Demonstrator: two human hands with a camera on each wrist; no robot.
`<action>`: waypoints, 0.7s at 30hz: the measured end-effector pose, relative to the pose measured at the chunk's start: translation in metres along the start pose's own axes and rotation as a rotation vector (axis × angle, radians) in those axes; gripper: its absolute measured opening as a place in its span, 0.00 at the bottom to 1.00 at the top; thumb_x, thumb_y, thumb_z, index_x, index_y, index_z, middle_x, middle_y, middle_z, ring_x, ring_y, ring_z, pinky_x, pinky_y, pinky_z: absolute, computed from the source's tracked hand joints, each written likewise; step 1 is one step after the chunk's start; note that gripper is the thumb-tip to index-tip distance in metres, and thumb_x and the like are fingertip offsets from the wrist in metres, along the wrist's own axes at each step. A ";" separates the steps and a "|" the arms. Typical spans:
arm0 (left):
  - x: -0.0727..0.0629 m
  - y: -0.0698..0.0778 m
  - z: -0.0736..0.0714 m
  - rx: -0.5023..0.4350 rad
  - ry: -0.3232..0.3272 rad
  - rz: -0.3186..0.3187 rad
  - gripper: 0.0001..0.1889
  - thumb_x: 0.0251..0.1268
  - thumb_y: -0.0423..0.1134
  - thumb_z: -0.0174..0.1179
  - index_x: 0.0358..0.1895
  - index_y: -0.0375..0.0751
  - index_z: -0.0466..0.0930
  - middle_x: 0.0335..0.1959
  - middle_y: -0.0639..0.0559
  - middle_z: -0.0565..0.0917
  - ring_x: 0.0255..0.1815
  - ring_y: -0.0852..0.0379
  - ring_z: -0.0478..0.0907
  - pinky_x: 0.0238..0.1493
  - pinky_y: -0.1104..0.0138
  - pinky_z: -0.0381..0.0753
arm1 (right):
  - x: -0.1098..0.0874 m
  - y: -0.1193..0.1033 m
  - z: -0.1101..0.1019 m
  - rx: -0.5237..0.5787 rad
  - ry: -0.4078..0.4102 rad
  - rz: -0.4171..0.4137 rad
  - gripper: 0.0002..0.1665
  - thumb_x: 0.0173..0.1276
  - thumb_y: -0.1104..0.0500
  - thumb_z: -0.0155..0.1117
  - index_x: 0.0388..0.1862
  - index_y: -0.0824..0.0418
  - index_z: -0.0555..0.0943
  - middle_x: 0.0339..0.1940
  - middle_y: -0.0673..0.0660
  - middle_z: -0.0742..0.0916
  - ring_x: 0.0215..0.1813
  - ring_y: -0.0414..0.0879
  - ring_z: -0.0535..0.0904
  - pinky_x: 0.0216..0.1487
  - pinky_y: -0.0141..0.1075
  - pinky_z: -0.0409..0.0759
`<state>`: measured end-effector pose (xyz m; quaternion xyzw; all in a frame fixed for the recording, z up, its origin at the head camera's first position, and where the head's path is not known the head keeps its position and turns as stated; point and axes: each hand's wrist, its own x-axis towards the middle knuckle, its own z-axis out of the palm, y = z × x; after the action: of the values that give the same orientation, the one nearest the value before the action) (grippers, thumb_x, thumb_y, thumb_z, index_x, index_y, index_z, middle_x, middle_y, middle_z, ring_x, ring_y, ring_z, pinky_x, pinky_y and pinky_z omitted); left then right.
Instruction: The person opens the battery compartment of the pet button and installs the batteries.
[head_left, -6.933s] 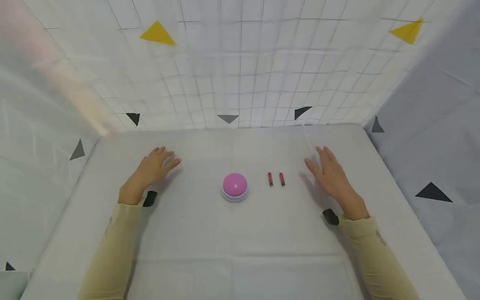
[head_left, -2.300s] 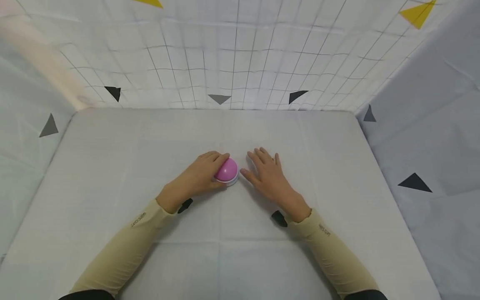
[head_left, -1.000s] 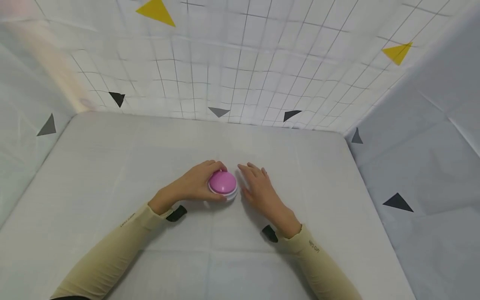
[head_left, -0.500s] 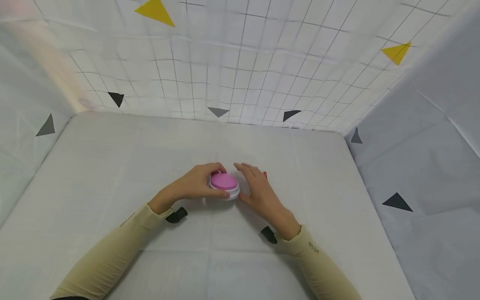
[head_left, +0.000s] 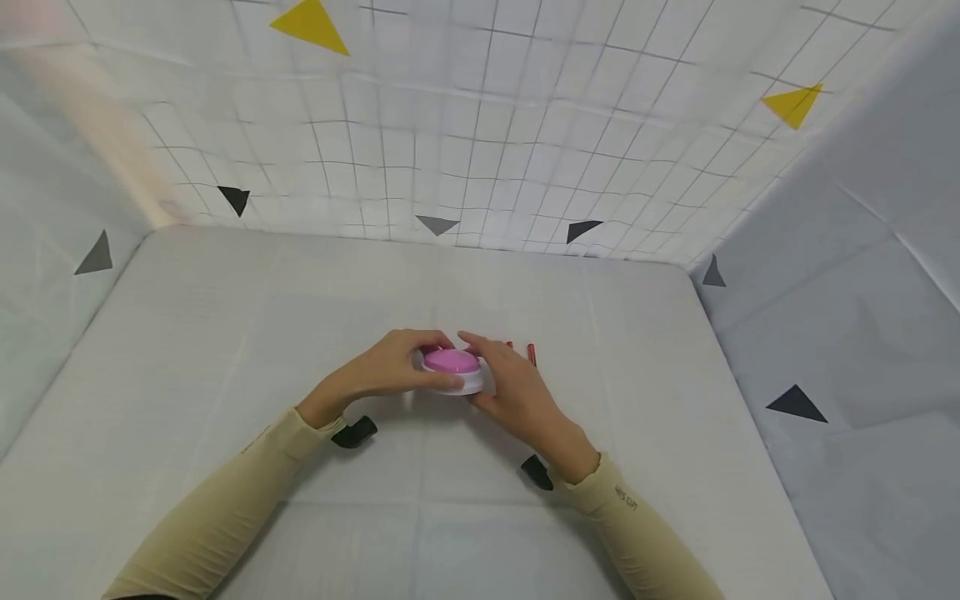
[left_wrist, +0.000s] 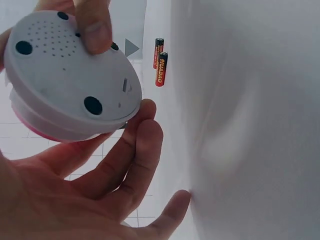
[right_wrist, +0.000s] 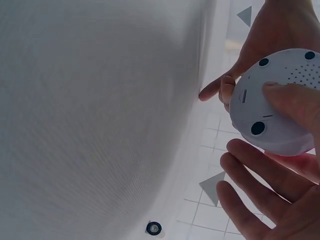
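Observation:
A pink-domed push button [head_left: 452,361] with a round white base is tilted between both hands. Its underside [left_wrist: 55,82] faces the wrist cameras, showing dark feet, speaker holes and a small latch slot. My left hand [head_left: 386,364] grips the base from the left, fingertips along its rim in the left wrist view. My right hand [head_left: 517,392] has its thumb on the underside [right_wrist: 280,117], near the holes, and an index finger along the dome side. Its other fingers [right_wrist: 250,170] are spread, apart from it. Two red-and-black batteries [left_wrist: 161,69] lie on the table beyond.
The white cloth-covered table [head_left: 337,533] ends at a gridded white back wall [head_left: 450,150] with triangular markers. Grey-white sheets [head_left: 862,292] enclose the sides. In the head view, the right hand partly hides one battery [head_left: 510,343]; another [head_left: 532,354] shows beside it.
From resting on the table between separated hands, the button has come into the left hand and been tilted up. Over the last second my right hand has closed in and taken hold of it.

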<state>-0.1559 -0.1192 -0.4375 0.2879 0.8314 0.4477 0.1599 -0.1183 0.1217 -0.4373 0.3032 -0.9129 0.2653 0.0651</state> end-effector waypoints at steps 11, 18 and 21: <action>0.003 0.001 0.000 -0.056 0.008 -0.052 0.20 0.69 0.61 0.66 0.50 0.52 0.87 0.42 0.58 0.88 0.46 0.55 0.80 0.49 0.59 0.79 | -0.002 -0.001 0.001 0.001 0.120 -0.020 0.39 0.60 0.52 0.85 0.68 0.56 0.79 0.55 0.53 0.91 0.53 0.48 0.88 0.52 0.45 0.87; 0.003 0.000 0.000 -0.106 0.000 -0.052 0.22 0.74 0.63 0.59 0.50 0.50 0.88 0.41 0.55 0.87 0.45 0.54 0.80 0.49 0.60 0.80 | -0.001 -0.001 0.002 0.053 0.154 -0.058 0.35 0.61 0.53 0.84 0.65 0.58 0.81 0.56 0.52 0.91 0.55 0.45 0.88 0.53 0.43 0.87; 0.003 0.001 0.000 -0.106 -0.002 -0.070 0.25 0.74 0.65 0.57 0.51 0.48 0.88 0.41 0.54 0.87 0.46 0.54 0.80 0.50 0.60 0.80 | -0.001 0.000 0.002 0.065 0.150 -0.058 0.33 0.62 0.53 0.83 0.64 0.58 0.81 0.54 0.51 0.91 0.52 0.43 0.88 0.52 0.42 0.86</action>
<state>-0.1577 -0.1171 -0.4367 0.2504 0.8158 0.4849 0.1914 -0.1174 0.1212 -0.4395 0.3105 -0.8873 0.3148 0.1311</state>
